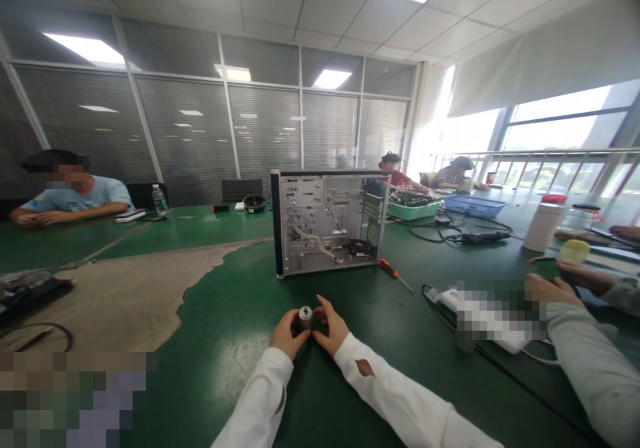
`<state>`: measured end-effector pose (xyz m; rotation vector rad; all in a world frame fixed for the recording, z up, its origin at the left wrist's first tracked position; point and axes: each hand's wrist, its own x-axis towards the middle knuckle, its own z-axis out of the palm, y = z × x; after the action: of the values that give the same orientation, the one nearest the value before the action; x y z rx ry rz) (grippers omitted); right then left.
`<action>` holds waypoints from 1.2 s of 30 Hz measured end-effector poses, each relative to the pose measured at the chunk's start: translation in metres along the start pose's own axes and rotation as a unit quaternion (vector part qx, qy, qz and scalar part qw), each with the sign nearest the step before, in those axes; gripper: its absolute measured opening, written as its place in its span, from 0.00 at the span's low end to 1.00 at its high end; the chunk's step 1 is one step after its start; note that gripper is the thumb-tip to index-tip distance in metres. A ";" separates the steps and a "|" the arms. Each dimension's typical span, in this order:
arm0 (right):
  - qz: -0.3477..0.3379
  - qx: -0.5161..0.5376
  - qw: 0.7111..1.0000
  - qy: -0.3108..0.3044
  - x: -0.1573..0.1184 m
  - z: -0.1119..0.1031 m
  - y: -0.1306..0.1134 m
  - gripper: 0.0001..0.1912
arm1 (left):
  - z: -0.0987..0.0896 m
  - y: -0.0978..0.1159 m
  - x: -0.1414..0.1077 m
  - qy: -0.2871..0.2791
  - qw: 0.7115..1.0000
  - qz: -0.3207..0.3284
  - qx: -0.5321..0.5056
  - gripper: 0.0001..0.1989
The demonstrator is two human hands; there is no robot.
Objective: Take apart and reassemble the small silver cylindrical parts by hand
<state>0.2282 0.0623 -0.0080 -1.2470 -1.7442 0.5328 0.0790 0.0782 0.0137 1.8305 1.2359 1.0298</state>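
Left hand [290, 336]: curled round the left side of a small metal cylinder [305, 317], thumb low on its front. Right hand [332, 329]: at the cylinder's right side, index finger raised; whether it grips or merely touches, cannot tell at this size. Hands close together, cylinder between them. Cylinder upright on or just above the green tabletop [230, 308], in front of an open computer case [278, 228]. Case stands on edge, interior exposed; pale cables [315, 240] and a black fan [359, 247] in its lower part. Screwdriver [389, 269], orange and black handle, lies by the case's lower right corner. Farther right: power strip [513, 335], partly masked, near a co-worker's grey sleeve [595, 361]. Green basket [417, 215] and blue basket [475, 207] behind
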 end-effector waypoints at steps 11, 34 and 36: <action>-0.116 -0.042 0.992 -0.039 -0.009 -0.009 -0.028 0.35 | -0.002 -0.001 -0.001 -0.021 1.000 0.014 -0.017 0.16; -0.021 0.124 0.989 -0.074 -0.001 -0.011 -0.012 0.41 | 0.000 -0.020 0.007 -0.124 0.927 -0.101 -0.339 0.33; -0.024 0.134 0.988 -0.071 -0.001 -0.010 -0.012 0.40 | 0.001 -0.018 0.006 -0.129 0.912 -0.104 -0.376 0.33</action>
<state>0.2307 0.0551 0.0056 -0.9959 -1.7474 0.8164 0.0743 0.0892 -0.0011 1.1555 0.7037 0.9280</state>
